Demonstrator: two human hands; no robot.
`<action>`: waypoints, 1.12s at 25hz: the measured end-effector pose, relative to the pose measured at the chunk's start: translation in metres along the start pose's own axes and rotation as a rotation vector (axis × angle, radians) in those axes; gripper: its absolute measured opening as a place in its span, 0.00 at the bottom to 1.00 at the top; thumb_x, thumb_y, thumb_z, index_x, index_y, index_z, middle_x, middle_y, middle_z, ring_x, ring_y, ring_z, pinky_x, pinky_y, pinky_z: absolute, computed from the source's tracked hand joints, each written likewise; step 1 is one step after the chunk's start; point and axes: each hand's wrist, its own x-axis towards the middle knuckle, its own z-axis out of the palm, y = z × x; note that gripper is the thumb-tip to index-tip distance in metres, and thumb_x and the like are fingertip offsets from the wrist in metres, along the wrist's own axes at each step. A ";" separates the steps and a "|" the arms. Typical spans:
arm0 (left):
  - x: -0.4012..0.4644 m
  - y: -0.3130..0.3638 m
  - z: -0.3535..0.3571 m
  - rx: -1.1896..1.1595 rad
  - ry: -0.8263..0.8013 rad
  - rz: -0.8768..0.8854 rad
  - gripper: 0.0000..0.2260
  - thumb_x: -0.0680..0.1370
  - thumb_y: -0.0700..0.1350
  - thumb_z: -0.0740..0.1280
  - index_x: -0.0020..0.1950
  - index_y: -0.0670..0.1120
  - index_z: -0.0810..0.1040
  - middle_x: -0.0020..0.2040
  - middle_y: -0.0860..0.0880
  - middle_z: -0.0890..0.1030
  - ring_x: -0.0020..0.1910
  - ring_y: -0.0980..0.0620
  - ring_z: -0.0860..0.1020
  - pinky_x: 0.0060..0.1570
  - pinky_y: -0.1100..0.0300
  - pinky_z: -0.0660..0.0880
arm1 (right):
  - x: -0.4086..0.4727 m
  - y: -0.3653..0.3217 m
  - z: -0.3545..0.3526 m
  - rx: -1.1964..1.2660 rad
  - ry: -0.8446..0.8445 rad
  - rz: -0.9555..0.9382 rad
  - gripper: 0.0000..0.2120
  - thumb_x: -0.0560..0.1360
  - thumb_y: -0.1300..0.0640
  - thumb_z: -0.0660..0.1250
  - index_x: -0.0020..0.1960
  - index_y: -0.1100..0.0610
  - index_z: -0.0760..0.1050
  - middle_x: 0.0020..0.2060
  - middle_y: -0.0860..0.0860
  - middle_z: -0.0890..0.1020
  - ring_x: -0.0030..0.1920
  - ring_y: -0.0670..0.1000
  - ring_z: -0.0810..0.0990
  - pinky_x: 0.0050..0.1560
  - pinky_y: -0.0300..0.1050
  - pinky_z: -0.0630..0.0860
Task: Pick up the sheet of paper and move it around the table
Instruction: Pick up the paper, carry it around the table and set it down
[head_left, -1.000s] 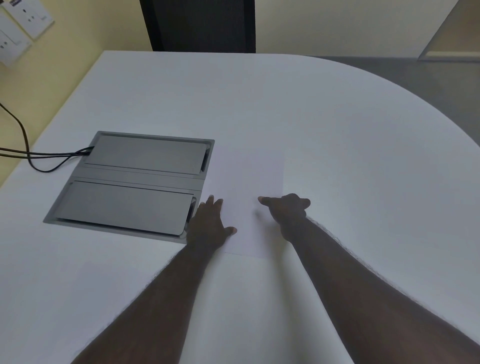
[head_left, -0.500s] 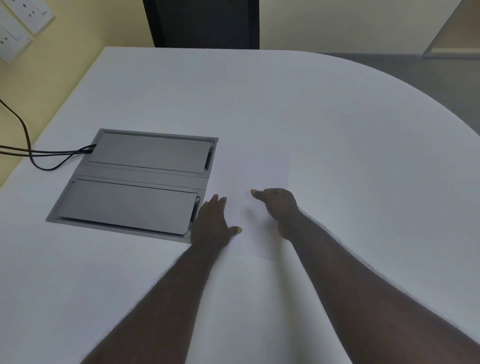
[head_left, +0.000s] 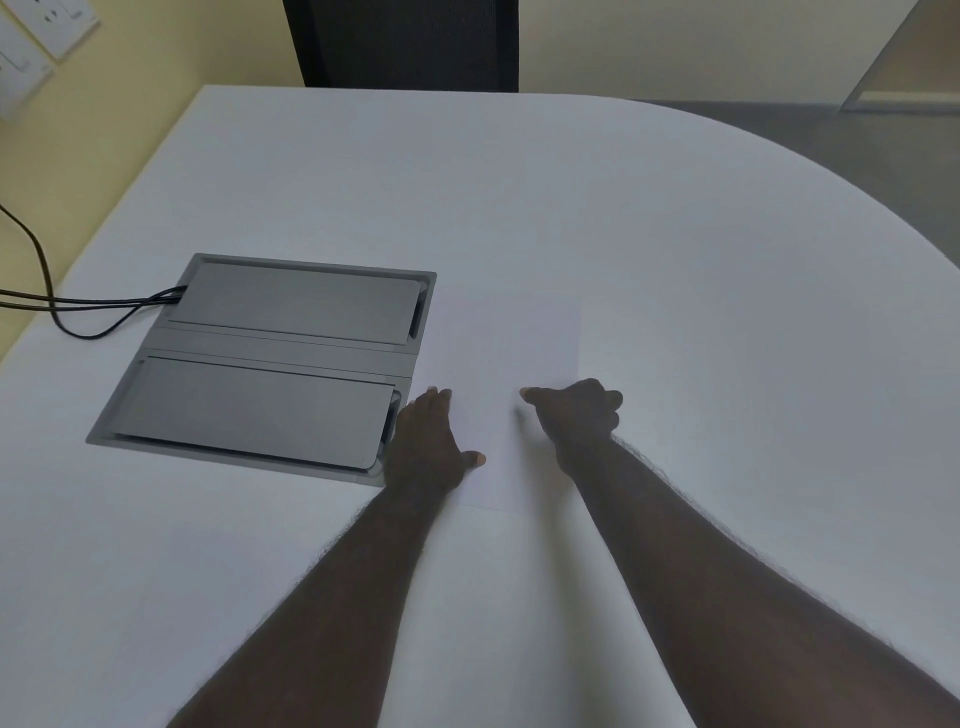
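Note:
A white sheet of paper (head_left: 506, 353) lies flat on the white table (head_left: 675, 234), just right of the grey cable box, and is hard to tell from the tabletop. My left hand (head_left: 428, 441) rests palm down on the sheet's left part, fingers stretched forward and thumb out to the right. My right hand (head_left: 576, 415) sits on the sheet's right edge with the thumb pointing left and the fingers curled over the edge. Whether those fingers pinch the paper is not visible.
A grey metal cable box (head_left: 270, 364) with two lids is set into the table at the left. Black cables (head_left: 78, 306) run from it off the left edge. A dark chair back (head_left: 405, 41) stands beyond the far edge. The table's right side curves away.
My right hand has shifted slightly, its fingers curling out over the sheet's right edge. The left hand and the sheet stay where they were.

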 end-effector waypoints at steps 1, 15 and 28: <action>0.000 0.001 -0.001 0.005 0.002 -0.001 0.43 0.72 0.56 0.73 0.79 0.48 0.53 0.81 0.50 0.54 0.79 0.49 0.52 0.74 0.51 0.58 | 0.001 -0.003 -0.001 0.014 -0.001 0.016 0.27 0.66 0.46 0.76 0.58 0.60 0.74 0.57 0.54 0.66 0.61 0.59 0.70 0.57 0.58 0.76; -0.002 0.001 -0.001 -0.024 0.017 -0.004 0.44 0.71 0.55 0.74 0.79 0.48 0.53 0.80 0.51 0.55 0.79 0.49 0.52 0.73 0.52 0.58 | 0.010 0.003 -0.011 0.070 0.162 -0.252 0.09 0.65 0.60 0.71 0.38 0.66 0.76 0.30 0.60 0.78 0.33 0.57 0.75 0.37 0.50 0.77; -0.007 -0.002 -0.001 -0.208 0.199 0.042 0.40 0.70 0.50 0.75 0.77 0.47 0.60 0.77 0.49 0.64 0.75 0.50 0.63 0.71 0.51 0.64 | 0.001 0.014 -0.011 -0.045 0.250 -0.396 0.04 0.75 0.57 0.68 0.46 0.57 0.79 0.47 0.54 0.81 0.45 0.58 0.79 0.37 0.44 0.70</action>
